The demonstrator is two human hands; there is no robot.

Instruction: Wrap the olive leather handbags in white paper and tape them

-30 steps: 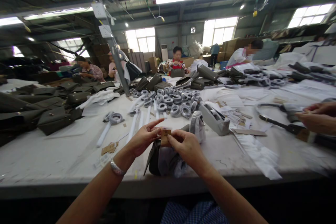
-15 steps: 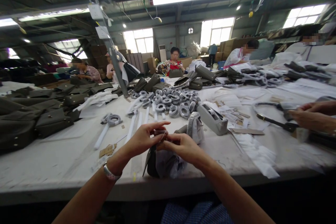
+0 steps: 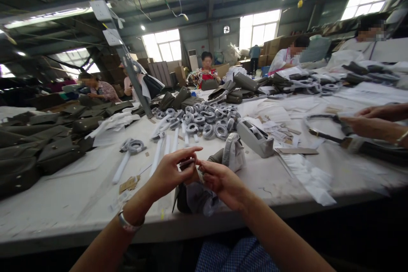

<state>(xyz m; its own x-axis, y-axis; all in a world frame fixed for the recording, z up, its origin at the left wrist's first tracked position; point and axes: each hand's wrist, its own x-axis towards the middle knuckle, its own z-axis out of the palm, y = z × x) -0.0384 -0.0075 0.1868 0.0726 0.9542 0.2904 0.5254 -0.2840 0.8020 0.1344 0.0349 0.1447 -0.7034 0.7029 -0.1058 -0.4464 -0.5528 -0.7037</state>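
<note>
My left hand (image 3: 172,170) and my right hand (image 3: 219,180) meet above a dark bag (image 3: 183,197) stuffed with pale wrapping, which sits at the near edge of the white table (image 3: 63,195). Both hands pinch a small dark part of the bag (image 3: 187,164) between thumb and fingers; my left forefinger sticks out straight. A silver bracelet circles my left wrist. The bag's body is mostly hidden under my hands.
A grey tape dispenser (image 3: 255,138) stands just beyond the bag. Coiled grey straps (image 3: 207,121) and white wrapped rods (image 3: 159,153) lie mid-table. Olive bags (image 3: 47,144) pile up at left. A co-worker's hands (image 3: 372,121) hold a dark strap at right. Other people sit farther back.
The brown card tag that showed between my fingers a second ago is out of sight. My hands have closed together lower on the bag. The view has tilted up a little.
</note>
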